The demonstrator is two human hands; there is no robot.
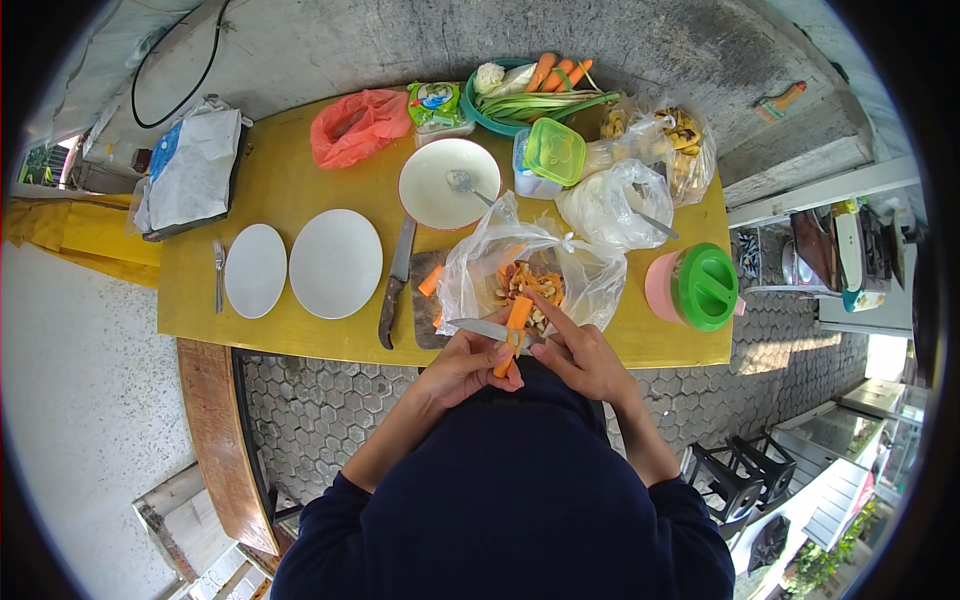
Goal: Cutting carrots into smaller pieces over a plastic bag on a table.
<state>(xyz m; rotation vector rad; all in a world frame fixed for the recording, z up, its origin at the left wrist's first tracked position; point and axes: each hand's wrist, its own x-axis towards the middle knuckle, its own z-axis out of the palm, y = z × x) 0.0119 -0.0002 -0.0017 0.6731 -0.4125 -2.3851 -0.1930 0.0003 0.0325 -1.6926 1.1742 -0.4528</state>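
Observation:
My left hand (472,367) grips the lower part of an orange carrot (519,311), tilted up and away from me. In my right hand (585,356) is a small knife (480,327), its blade lying crosswise against the carrot with a curl of peel beside it. My right index finger points along the carrot's upper end. Just beyond both hands, a clear plastic bag (469,262) lies spread, holding peelings (551,285) and other scraps. Part of a wooden cutting board (427,334) shows under it, with a carrot piece (431,280) on top.
A large knife (397,281) lies left of the board, beside two white plates (336,262) (256,270). Behind stand a white bowl (442,180) with a spoon and a teal basin (471,101) of vegetables. A green-lidded pink jug (664,289) stands near the table's right edge.

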